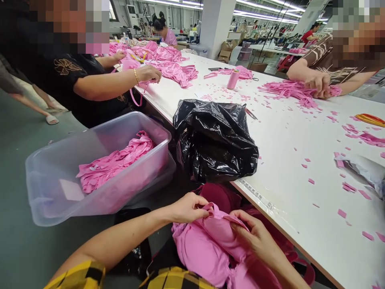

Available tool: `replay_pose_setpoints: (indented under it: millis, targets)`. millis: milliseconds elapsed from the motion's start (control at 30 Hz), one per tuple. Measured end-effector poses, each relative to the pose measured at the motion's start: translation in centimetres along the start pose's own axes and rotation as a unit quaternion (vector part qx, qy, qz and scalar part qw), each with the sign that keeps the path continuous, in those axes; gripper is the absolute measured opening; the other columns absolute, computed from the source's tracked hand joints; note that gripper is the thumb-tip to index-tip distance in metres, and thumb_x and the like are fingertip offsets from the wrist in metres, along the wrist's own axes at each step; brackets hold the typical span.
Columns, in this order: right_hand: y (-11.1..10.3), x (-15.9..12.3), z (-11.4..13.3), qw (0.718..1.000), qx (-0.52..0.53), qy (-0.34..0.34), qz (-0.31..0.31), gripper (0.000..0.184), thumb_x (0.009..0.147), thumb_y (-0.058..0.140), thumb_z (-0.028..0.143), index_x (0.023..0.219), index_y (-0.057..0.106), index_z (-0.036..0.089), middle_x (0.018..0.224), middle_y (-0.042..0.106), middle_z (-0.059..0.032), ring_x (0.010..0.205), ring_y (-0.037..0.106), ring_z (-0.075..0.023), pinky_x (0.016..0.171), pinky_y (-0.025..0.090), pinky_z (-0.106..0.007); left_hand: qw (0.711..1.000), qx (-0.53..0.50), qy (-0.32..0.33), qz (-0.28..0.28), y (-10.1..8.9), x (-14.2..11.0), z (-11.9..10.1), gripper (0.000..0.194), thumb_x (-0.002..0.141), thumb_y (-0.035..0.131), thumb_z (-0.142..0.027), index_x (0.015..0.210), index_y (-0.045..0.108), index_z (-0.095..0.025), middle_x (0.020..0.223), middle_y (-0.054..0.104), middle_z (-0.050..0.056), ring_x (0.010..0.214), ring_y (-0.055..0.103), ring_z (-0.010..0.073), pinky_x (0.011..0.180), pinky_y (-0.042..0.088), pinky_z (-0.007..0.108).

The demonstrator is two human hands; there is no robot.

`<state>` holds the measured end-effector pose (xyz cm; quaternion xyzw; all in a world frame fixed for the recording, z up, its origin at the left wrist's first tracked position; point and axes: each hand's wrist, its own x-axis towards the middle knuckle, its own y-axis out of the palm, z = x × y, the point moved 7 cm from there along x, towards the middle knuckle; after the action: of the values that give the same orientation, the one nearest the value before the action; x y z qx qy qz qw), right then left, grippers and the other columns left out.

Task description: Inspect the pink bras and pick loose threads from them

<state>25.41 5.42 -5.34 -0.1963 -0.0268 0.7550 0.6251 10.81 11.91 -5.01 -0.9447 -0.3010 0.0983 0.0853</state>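
Observation:
A pink bra [204, 247] with moulded cups lies across my lap, over dark red bras [221, 196] bunched beneath it and against the table edge. My left hand [191, 208] pinches the bra's upper edge, where a strap loops up between thumb and fingers. On the other side, my right hand [251, 230] grips the same edge near the other cup, thumb on top. The stretch of fabric between both hands is raised a little. Part of the bra's lower side runs out of sight below.
A black plastic bag [216, 140] stands at the table edge ahead. To the left is a translucent bin [42, 180] holding pink bras. Pink scraps, a thread cone [233, 79] and snips [251, 113] lie on the white table [282, 160]. Co-workers handle pink pieces at left and right.

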Motion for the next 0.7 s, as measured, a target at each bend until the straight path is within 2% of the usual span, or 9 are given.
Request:
replay_pose_setpoints:
  millis: [167, 267, 333, 400, 467, 567, 633, 700]
  targets:
    - [0.1, 0.0, 0.5, 1.000, -0.009, -0.003, 0.004, 0.023, 0.082, 0.049, 0.038, 0.084, 0.057, 0.016, 0.081, 0.057, -0.0032, 0.076, 0.051, -0.0182, 0.070, 0.041, -0.027, 0.984, 0.160, 0.079, 0.010, -0.1, 0.3, -2.1, 0.010, 0.071, 0.052, -0.010, 0.070, 0.061, -0.013, 0.065, 0.054, -0.002, 0.059, 0.044, 0.0088, 0.057, 0.034, 0.018]
    - [0.0, -0.1, 0.7, 1.000, -0.017, -0.007, -0.006, 0.023, 0.082, 0.049, 0.037, 0.083, 0.058, 0.016, 0.079, 0.058, -0.0032, 0.074, 0.052, -0.0180, 0.067, 0.041, -0.027, 0.976, 0.192, 0.102, 0.012, 0.2, 0.2, -2.8, 0.013, 0.070, 0.052, -0.011, 0.077, 0.062, -0.015, 0.075, 0.060, 0.001, 0.066, 0.050, 0.0110, 0.063, 0.038, 0.020]
    - [0.1, -0.2, 0.9, 1.000, -0.024, -0.011, -0.011, 0.023, 0.082, 0.049, 0.038, 0.079, 0.057, 0.016, 0.075, 0.057, -0.0027, 0.071, 0.051, -0.0173, 0.064, 0.041, -0.026, 0.973, 0.204, 0.111, 0.008, 0.5, 0.1, -2.8, 0.012, 0.067, 0.053, -0.011, 0.075, 0.061, -0.015, 0.073, 0.060, 0.001, 0.064, 0.049, 0.0109, 0.062, 0.038, 0.020]
    - [0.3, -0.2, 1.0, 0.999, -0.035, -0.014, -0.016, 0.024, 0.082, 0.048, 0.038, 0.076, 0.056, 0.016, 0.072, 0.056, -0.0019, 0.068, 0.050, -0.0164, 0.062, 0.041, -0.026, 0.971, 0.207, 0.115, -0.023, 0.6, 0.2, -2.5, 0.010, 0.062, 0.056, -0.010, 0.071, 0.059, -0.014, 0.068, 0.056, -0.001, 0.060, 0.046, 0.0101, 0.058, 0.036, 0.020]
    - [0.6, 0.0, 1.2, 0.998, -0.046, -0.022, -0.023, 0.024, 0.083, 0.047, 0.038, 0.076, 0.055, 0.016, 0.071, 0.055, -0.0014, 0.067, 0.049, -0.0160, 0.062, 0.041, -0.025, 0.974, 0.187, 0.102, -0.081, 0.4, 0.4, -2.0, 0.010, 0.057, 0.057, -0.008, 0.066, 0.056, -0.014, 0.063, 0.052, -0.002, 0.056, 0.041, 0.0089, 0.054, 0.033, 0.020]
    - [0.7, 0.4, 1.5, 0.997, -0.066, -0.034, -0.033, 0.026, 0.084, 0.047, 0.040, 0.076, 0.055, 0.016, 0.072, 0.055, -0.0013, 0.069, 0.051, -0.0165, 0.064, 0.042, -0.026, 0.983, 0.097, 0.033, -0.150, -0.4, 0.9, -0.5, 0.003, 0.059, 0.054, -0.011, 0.061, 0.053, -0.013, 0.057, 0.047, -0.004, 0.053, 0.037, 0.0075, 0.049, 0.030, 0.019]
    - [0.6, 0.6, 1.5, 0.996, -0.077, -0.032, -0.034, 0.026, 0.084, 0.047, 0.039, 0.079, 0.056, 0.016, 0.075, 0.058, -0.0018, 0.071, 0.053, -0.0176, 0.066, 0.043, -0.028, 0.987, 0.053, -0.017, -0.149, -0.8, 1.1, 0.5, 0.004, 0.064, 0.053, -0.015, 0.060, 0.052, -0.013, 0.054, 0.042, -0.006, 0.052, 0.034, 0.0071, 0.048, 0.027, 0.018]
    - [0.4, 0.6, 1.3, 0.996, -0.079, -0.027, -0.028, 0.024, 0.083, 0.049, 0.037, 0.090, 0.059, 0.016, 0.084, 0.062, -0.0036, 0.079, 0.056, -0.0197, 0.071, 0.043, -0.029, 0.990, 0.033, -0.041, -0.129, -1.2, 1.1, 1.3, 0.008, 0.067, 0.053, -0.018, 0.061, 0.053, -0.013, 0.054, 0.038, -0.006, 0.053, 0.032, 0.0070, 0.048, 0.026, 0.018]
